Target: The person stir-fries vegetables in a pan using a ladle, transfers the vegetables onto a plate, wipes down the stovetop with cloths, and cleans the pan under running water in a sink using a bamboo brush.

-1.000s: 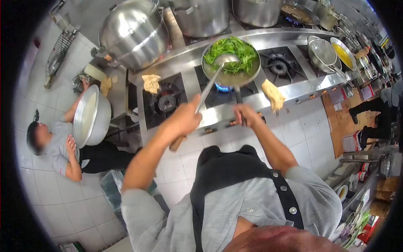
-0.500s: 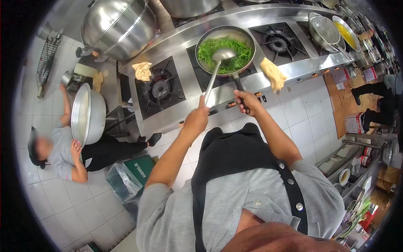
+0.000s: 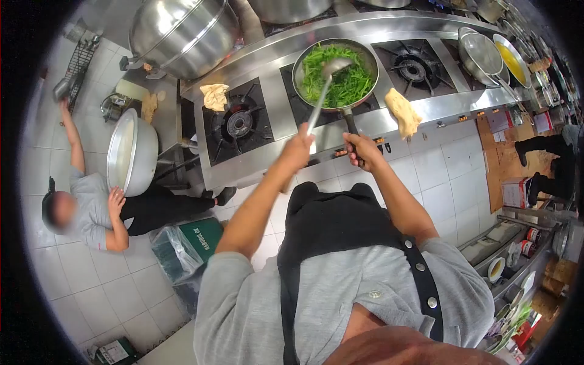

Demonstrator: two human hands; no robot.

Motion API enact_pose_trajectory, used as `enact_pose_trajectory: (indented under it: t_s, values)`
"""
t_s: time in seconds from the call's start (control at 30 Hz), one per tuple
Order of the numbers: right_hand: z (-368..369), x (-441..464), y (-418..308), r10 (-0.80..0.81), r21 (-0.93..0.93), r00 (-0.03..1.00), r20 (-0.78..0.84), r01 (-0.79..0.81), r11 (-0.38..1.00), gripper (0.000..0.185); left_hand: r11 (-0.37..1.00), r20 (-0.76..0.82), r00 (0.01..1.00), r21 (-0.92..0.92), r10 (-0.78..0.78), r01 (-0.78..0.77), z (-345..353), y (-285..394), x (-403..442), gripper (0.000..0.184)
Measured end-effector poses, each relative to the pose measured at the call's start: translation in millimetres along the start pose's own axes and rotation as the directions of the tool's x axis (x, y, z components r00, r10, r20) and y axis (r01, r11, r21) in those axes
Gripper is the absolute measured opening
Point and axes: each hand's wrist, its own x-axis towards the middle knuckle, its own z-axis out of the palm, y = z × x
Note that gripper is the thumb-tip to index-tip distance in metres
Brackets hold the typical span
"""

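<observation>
Greens in the pan, far centre on the stove; left grip closed round the ladle, right grip round the pan handle. Probably mid-stir, ladle contact unclear; best next to fold, handle braced.

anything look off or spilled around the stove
One thing: a crumpled cloth lies right by the left-hand burner, where fabric could scorch if it were lit; I see no flame there. The greens are inside the pan, and I see no spill.
</observation>
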Motion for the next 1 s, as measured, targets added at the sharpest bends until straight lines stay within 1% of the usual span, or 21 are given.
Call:
enact_pose_trajectory:
  t_s: [0.03,0.1,0.2,0.3,0.33,0.37,0.43,0.53,0.6,0.63,0.67,0.7,0.73,0.77,0.8,0.83,0.87,0.9,0.93,0.97,1.0]
  values:
    - [3,-2,-3,0.008,0.022,1.0,0.012,-0.008,1.0,0.026,1.0,0.063,0.998,-0.015,-0.016,0.017,3,1,-13,0.049]
    - [9,-2,-7,0.025,0.063,0.999,0.046,-0.028,0.998,0.025,0.985,0.158,0.983,-0.129,-0.094,0.115,-30,-1,-30,0.054]
    - [8,4,2,-0.001,0.059,0.998,0.062,-0.003,0.998,0.025,0.946,0.081,0.989,-0.292,-0.123,0.142,-56,-7,-40,0.059]
    - [4,4,4,0.009,0.038,0.998,0.062,-0.011,0.999,0.026,0.96,-0.158,0.984,-0.278,-0.083,0.037,-9,-28,-15,0.061]
    - [5,3,4,0.01,0.042,0.998,0.056,-0.013,0.999,0.026,0.942,-0.125,0.982,-0.322,-0.14,0.093,11,-39,-11,0.062]
    - [4,2,3,0.009,0.044,0.999,0.048,-0.012,0.999,0.026,0.969,-0.127,0.988,-0.24,-0.09,0.058,27,-49,-11,0.062]
    - [2,4,0,0.003,0.045,0.999,0.053,-0.005,0.999,0.025,0.928,0.11,0.98,-0.32,-0.165,0.193,-9,-4,-45,0.061]
    - [-2,3,3,0.003,0.043,0.997,0.071,-0.006,0.999,0.025,0.969,-0.071,0.997,-0.246,-0.033,0.015,-14,-10,-7,0.059]
    - [-2,4,2,0.003,0.029,0.998,0.062,-0.004,1.0,0.027,0.992,-0.17,0.985,-0.115,0.026,-0.047,-1,-16,36,0.058]
    - [-4,6,1,0.015,0.064,0.998,0.068,-0.019,0.998,0.028,0.996,-0.216,0.974,-0.046,0.065,-0.076,8,-15,48,0.058]
    - [-6,10,0,0.026,0.097,0.997,0.075,-0.034,0.995,0.029,0.999,-0.174,0.984,0.028,0.038,-0.034,19,-12,45,0.059]
    - [-8,13,1,0.039,0.13,0.996,0.081,-0.05,0.99,0.03,0.976,-0.065,0.995,0.211,0.078,-0.063,23,-13,34,0.059]
    - [-10,17,2,0.01,0.225,0.991,0.132,-0.039,0.974,0.033,0.965,-0.042,0.989,0.229,0.142,-0.129,24,-21,24,0.059]
    - [-16,21,1,0.029,0.248,0.987,0.16,-0.069,0.966,0.032,0.951,-0.017,0.979,0.244,0.201,-0.191,18,-34,13,0.06]
    - [-22,26,0,0.049,0.277,0.981,0.188,-0.101,0.955,0.031,0.977,0.037,0.99,0.162,0.133,-0.137,-8,-13,-13,0.059]
    - [-26,27,2,0.07,0.303,0.973,0.219,-0.136,0.943,0.029,0.972,0.031,0.986,0.163,0.166,-0.169,-37,-5,-33,0.059]
    - [-29,22,7,0.068,0.264,0.949,0.307,-0.154,0.952,0.025,0.966,0.025,0.98,0.166,0.199,-0.2,-66,3,-54,0.059]
    - [-24,3,6,0.076,0.223,0.957,0.282,-0.142,0.964,0.023,0.983,0.127,0.986,0.14,0.104,-0.122,-105,31,-77,0.062]
    - [-15,-28,3,0.083,0.179,0.963,0.258,-0.132,0.975,0.021,0.974,0.196,0.978,0.197,0.073,-0.112,-145,66,-107,0.064]
    - [-10,-65,-1,0.096,0.215,0.951,0.294,-0.163,0.963,0.022,0.961,0.264,0.964,0.254,0.041,-0.11,-184,101,-137,0.065]
    - [-10,-99,-3,0.11,0.247,0.938,0.329,-0.198,0.949,0.022,0.972,0.314,0.935,0.214,-0.164,0.098,-210,141,-163,0.066]
